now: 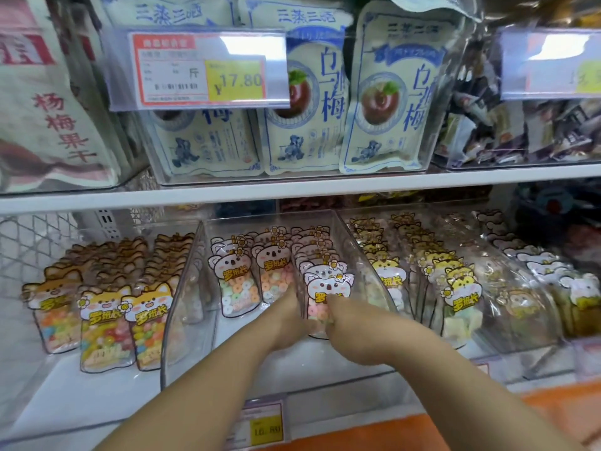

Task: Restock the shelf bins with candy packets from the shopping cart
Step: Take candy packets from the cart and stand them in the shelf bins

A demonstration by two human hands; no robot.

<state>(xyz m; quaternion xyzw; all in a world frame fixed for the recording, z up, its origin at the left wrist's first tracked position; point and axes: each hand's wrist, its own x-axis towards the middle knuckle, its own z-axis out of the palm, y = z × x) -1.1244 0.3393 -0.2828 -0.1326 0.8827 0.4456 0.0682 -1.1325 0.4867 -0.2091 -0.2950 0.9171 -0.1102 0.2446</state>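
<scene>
Left hand (pixel 288 315) and right hand (pixel 340 315) hold the koala packet (pixel 326 288) between them.

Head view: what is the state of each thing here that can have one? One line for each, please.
koala packet: upright, front of its row, held
right hand: grips the koala packet
left hand: at the packet's left side, fingers hidden
middle bin: partly filled
fox packets: upright in rows

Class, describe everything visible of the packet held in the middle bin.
The packet is a clear plastic pouch with a white bear-face top, yellow lettering and pastel ring candies. It stands upright in the middle bin, at the front of the right row. The right hand pinches its lower front; the left hand touches its left edge.
</scene>
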